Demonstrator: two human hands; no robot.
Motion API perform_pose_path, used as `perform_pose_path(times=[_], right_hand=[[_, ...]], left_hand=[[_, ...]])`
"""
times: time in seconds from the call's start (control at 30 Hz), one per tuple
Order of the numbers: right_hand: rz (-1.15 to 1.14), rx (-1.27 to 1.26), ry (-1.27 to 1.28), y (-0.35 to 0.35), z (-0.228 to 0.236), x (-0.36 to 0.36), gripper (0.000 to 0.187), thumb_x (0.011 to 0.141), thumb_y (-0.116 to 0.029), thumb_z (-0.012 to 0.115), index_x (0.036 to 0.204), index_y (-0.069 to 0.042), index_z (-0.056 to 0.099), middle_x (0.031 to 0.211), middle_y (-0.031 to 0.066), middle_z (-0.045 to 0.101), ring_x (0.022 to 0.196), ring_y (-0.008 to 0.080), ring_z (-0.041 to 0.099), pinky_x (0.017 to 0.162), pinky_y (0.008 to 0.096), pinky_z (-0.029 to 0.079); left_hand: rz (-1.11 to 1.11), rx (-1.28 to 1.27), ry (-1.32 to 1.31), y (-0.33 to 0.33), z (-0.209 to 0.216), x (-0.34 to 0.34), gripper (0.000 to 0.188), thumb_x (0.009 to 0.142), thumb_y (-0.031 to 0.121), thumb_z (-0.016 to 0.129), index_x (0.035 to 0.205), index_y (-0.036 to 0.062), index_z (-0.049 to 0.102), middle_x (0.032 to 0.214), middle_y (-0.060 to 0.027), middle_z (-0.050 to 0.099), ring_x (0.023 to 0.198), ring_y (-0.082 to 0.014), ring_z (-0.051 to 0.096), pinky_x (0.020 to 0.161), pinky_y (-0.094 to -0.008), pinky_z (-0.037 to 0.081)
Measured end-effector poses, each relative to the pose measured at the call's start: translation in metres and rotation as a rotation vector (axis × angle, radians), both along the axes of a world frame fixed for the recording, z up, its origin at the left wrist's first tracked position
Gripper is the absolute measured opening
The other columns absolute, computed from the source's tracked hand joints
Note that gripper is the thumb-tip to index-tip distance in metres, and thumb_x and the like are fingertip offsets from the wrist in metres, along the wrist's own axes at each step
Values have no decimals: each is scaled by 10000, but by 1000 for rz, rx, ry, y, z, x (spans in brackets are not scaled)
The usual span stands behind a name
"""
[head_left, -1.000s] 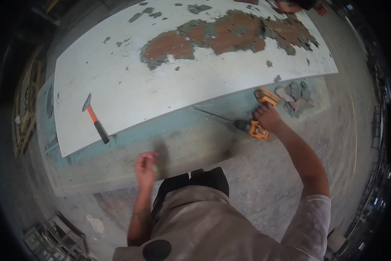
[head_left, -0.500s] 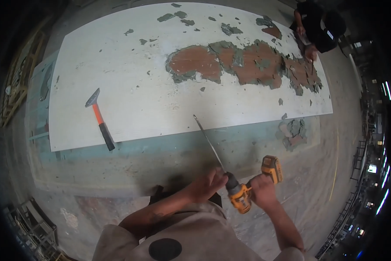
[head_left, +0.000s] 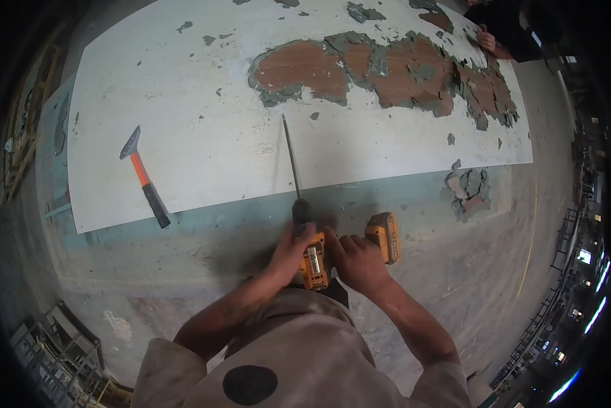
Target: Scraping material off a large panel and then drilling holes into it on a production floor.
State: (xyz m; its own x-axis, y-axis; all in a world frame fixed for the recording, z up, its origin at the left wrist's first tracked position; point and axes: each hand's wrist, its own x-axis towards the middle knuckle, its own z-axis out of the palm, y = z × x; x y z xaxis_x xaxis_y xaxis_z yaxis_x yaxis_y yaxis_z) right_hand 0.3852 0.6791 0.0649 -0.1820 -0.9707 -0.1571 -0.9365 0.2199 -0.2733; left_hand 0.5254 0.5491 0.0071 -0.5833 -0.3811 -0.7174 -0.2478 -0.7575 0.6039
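Note:
A yellow and black cordless drill (head_left: 315,264) lies on its side in my two hands, close to my body. My right hand (head_left: 361,264) is wrapped round its handle, with the battery (head_left: 385,238) sticking out past the fingers. My left hand (head_left: 290,253) is closed against the drill's body just behind the black chuck (head_left: 302,212). From the chuck a long thin bit (head_left: 290,153) points away over a large white panel (head_left: 183,102), its tip near the peeled area. The panel's peeled patch (head_left: 302,68) shows reddish brown, edged with grey-green flakes.
A hammer (head_left: 142,175) with an orange and black handle lies on the panel's left. Loose flakes (head_left: 467,190) sit on the greenish surface below the panel's near edge. At the far right another person's hand (head_left: 486,41) is over the panel. A wooden pallet (head_left: 33,115) stands at left.
The drill has swung left and forward, its bit reaching farther over the panel. My left hand has moved from beside the chuck onto the drill's body. The view has shifted slightly.

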Motion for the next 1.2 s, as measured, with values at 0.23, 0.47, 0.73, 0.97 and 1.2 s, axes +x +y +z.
perform_pose_path(times=[0.23,0.47,0.73,0.97,1.2], right_hand=[[23,169,-119,-16,27,-3,784,775,-192,724,1501,-9,491,860,104,642,775,277,681,670,373,559],[92,342,-146,-58,63,-20,605,912,-259,703,1430,2,531,955,124,696,865,280,720,727,382,585],[-755,-99,-1575,-161,-12,-41,543,1097,-573,366,1136,-74,575,894,49,611,845,222,629,758,356,545],[-753,-489,-2356,-167,15,-27,573,1045,-722,294,826,-205,409,663,-62,279,538,96,257,469,286,222],[-1214,-267,-1833,-185,4,-8,532,1093,-631,282,753,-226,340,619,-63,222,496,99,196,450,302,140]], left_hand=[[167,207,29,34,14,18,313,1031,263,686,1220,38,581,1029,-33,652,923,-105,640,801,-299,549],[180,163,59,27,10,15,308,1020,236,701,1213,19,598,995,-20,677,886,-92,643,774,-282,546],[-215,-150,198,-9,17,71,426,928,116,782,1288,18,576,1118,-52,695,955,-122,670,851,-302,549],[-269,-119,318,-22,13,93,488,896,123,821,1296,23,560,1137,-66,699,1013,-144,685,897,-319,555],[-220,-283,85,9,31,85,418,929,137,779,1253,26,539,1145,-58,704,979,-143,684,885,-317,546]])
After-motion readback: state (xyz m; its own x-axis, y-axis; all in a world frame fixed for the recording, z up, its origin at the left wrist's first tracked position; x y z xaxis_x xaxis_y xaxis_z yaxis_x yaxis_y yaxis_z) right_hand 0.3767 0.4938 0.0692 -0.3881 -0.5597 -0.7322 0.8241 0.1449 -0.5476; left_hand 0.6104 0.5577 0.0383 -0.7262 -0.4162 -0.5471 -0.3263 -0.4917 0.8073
